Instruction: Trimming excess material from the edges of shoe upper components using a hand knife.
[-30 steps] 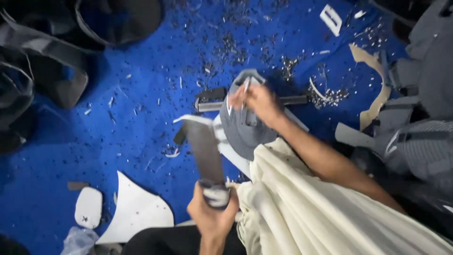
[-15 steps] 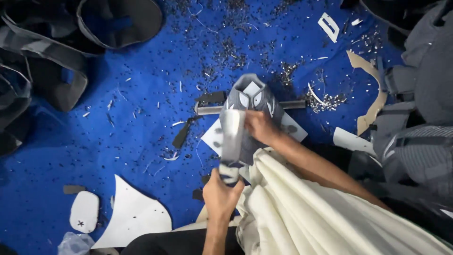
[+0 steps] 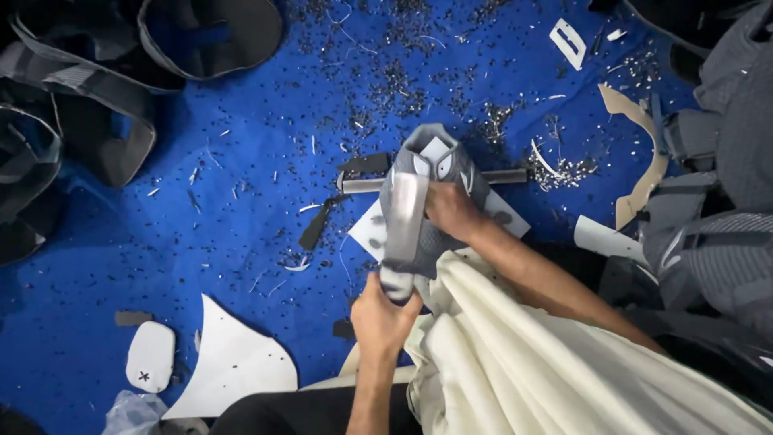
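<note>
Clamped: left hand (image 3: 385,310) fisted on the near end of a grey strap (image 3: 405,221); right hand (image 3: 451,208) closed over the grey shoe upper (image 3: 435,173) the strap runs onto. Head view only. Upper sits on a metal bar stand (image 3: 503,176) above the blue surface (image 3: 241,161), beside white cut pieces (image 3: 233,362). Looks light, pliable, textile; best held at its ends. Both forearms reach forward over cream cloth (image 3: 547,354).

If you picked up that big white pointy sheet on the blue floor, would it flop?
Probably only a little: the white sheet lies flat with crisp cut edges, so it looks like thin card. Likely light for its size, and it might slide easily on the blue floor.
</note>
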